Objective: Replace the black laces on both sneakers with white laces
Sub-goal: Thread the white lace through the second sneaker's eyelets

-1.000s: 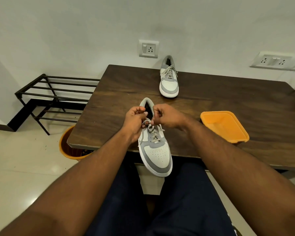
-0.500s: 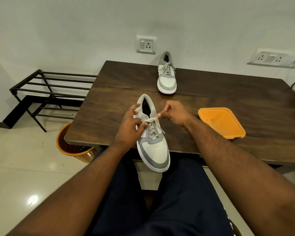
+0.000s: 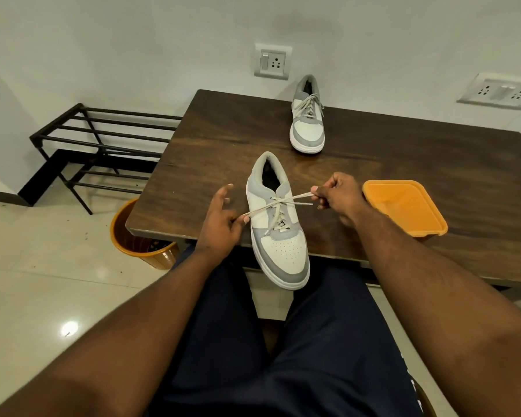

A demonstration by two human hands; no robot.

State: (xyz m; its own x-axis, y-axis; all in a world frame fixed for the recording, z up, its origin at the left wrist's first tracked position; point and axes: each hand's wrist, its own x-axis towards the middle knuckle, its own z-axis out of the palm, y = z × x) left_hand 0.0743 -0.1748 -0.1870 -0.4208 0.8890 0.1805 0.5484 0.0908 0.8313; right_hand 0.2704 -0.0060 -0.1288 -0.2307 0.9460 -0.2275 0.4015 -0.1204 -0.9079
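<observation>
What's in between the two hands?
In the head view, the near sneaker sits between the left hand and right hand, its white lace stretched across.

Dark wood bench (image 3: pixel 223 139) carries near sneaker (image 3: pixel 278 233) with toe overhanging front edge, far sneaker (image 3: pixel 308 127) by the wall, orange tray (image 3: pixel 403 210) at right.

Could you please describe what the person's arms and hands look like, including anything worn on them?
Both forearms are bare, with no sleeves in view. The left hand and right hand wear no gloves, and no rings, watch or bands show. Nails are short. Dark navy trousers cover the lap.
</observation>
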